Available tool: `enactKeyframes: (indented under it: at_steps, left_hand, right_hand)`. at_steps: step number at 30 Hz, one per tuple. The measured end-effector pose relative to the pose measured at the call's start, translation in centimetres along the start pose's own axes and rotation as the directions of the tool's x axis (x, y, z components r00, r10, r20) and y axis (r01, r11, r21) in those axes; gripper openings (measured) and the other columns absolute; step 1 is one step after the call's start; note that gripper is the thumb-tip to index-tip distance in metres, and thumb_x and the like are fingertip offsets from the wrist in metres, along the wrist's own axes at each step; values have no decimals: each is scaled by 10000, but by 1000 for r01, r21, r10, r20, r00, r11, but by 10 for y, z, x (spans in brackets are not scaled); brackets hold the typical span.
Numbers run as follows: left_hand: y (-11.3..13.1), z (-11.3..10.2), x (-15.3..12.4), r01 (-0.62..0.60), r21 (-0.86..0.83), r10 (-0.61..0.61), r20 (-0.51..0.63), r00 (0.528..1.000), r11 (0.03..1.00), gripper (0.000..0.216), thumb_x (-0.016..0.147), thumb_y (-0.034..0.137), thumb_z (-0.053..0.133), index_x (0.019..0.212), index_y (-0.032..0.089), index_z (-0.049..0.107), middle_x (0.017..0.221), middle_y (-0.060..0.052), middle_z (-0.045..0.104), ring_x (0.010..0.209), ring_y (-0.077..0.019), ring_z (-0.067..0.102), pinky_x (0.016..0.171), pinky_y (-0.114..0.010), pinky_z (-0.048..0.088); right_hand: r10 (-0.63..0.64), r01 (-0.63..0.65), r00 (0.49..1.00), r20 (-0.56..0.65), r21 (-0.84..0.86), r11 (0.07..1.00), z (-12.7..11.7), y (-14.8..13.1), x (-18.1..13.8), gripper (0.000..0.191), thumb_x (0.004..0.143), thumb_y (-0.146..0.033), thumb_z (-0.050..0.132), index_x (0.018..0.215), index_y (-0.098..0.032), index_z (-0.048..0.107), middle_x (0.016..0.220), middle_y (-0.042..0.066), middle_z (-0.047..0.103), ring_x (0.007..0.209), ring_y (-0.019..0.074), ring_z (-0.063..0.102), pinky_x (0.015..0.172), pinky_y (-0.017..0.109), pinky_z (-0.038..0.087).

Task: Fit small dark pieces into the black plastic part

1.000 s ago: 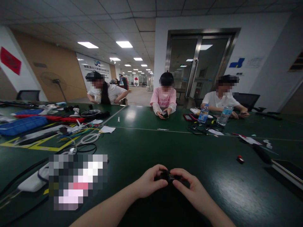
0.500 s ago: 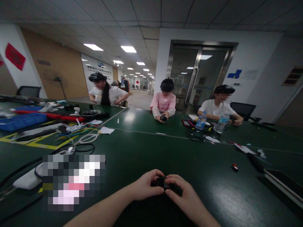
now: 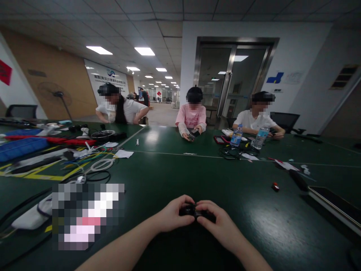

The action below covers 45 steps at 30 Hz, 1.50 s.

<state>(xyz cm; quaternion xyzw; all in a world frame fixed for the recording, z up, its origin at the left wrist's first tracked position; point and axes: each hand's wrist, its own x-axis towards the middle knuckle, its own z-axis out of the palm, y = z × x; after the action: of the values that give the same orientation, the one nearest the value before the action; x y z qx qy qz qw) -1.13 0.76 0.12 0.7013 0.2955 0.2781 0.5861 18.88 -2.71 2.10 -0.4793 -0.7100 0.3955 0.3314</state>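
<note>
My left hand [image 3: 172, 216] and my right hand [image 3: 218, 224] meet just above the green table [image 3: 248, 210], near its front edge. Both pinch a small black object [image 3: 191, 209] between their fingertips; I cannot make out what it is. The fingers of each hand are curled closed around it. Both forearms reach in from the bottom of the view.
Three people sit at the far side of the table, one in pink holding a small item. Water bottles [image 3: 236, 135] and cables lie at the back right. A small red part [image 3: 275, 186] and a dark flat device [image 3: 332, 203] lie right. Cables, blue trays [image 3: 19, 147] and tools crowd the left.
The view has shifted a little; my hands stay together on the small black object with only slight finger movement.
</note>
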Motion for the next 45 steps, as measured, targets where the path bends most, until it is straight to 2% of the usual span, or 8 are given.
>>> enactKeyframes:
  at_steps: [5, 10, 15, 22, 29, 33, 38, 45]
  left_hand:
    - [1, 0, -1, -4, 11, 4, -17, 1000, 1000, 337, 764, 135, 630, 1067, 183, 489, 979, -20, 572, 895, -166, 577, 771, -308, 465]
    - [4, -1, -2, 5, -13, -6, -31, 999, 1000, 335, 759, 128, 634, 1054, 191, 491, 990, -17, 576, 895, -165, 579, 770, -311, 466]
    - [6, -1, -3, 10, -51, -11, -21, 1000, 999, 331, 757, 115, 626, 1048, 193, 489, 997, -21, 586, 924, -181, 584, 785, -332, 464]
    - [2, -1, -2, 15, -60, -16, -16, 1000, 998, 356, 743, 92, 629, 1047, 188, 472, 1000, -26, 583, 913, -179, 592, 755, -311, 472]
    - [5, -2, -3, 12, -7, -12, -27, 1000, 1000, 410, 723, 86, 647, 1077, 195, 472, 1059, -41, 573, 991, -210, 578, 826, -361, 469]
    - [6, -1, -2, 29, -14, -29, -31, 999, 999, 406, 716, 88, 649, 1072, 191, 482, 1070, -47, 576, 1009, -214, 573, 836, -359, 465]
    - [7, 0, -2, 32, -28, -33, -31, 999, 999, 408, 712, 87, 649, 1070, 190, 485, 1077, -51, 584, 1013, -219, 574, 850, -367, 458]
    - [6, -1, -2, 39, -29, -39, -19, 999, 999, 412, 718, 85, 646, 1080, 189, 480, 1095, -60, 577, 1023, -225, 570, 851, -375, 459]
  right_hand:
    - [-10, 10, 1000, 3, 13, 1000, 1, -1, -1, 182, 763, -235, 598, 938, -243, 652, 1124, 39, 593, 1080, 216, 546, 966, 371, 408]
    - [-1, 3, 998, -61, 25, 1000, -1, 0, 1, 199, 769, -270, 600, 959, -238, 653, 1127, 47, 609, 1083, 234, 544, 958, 397, 405]
    - [74, -33, 981, -182, 218, 975, -6, 5, 5, 311, 738, -394, 641, 998, -223, 649, 1033, 62, 668, 981, 252, 599, 900, 430, 439]
    - [187, 1, 936, -298, 535, 845, -14, 11, 6, 438, 622, -470, 755, 967, -224, 646, 970, 58, 683, 967, 234, 600, 907, 406, 435]
    - [358, 85, 862, -359, 799, 595, -21, 8, 7, 463, 513, -393, 839, 920, -255, 668, 904, 18, 670, 815, 178, 610, 739, 321, 493]
    - [392, 127, 846, -362, 850, 511, -23, 5, 6, 427, 539, -360, 836, 923, -276, 672, 839, -13, 670, 704, 137, 602, 668, 288, 503]
    - [383, 156, 863, -331, 893, 422, -23, 6, 6, 401, 548, -346, 843, 906, -260, 684, 763, -35, 672, 651, 94, 583, 635, 224, 506]
    - [373, 160, 870, -322, 900, 405, -24, 9, 6, 400, 549, -380, 840, 881, -205, 700, 712, -20, 669, 645, 92, 582, 646, 209, 521]
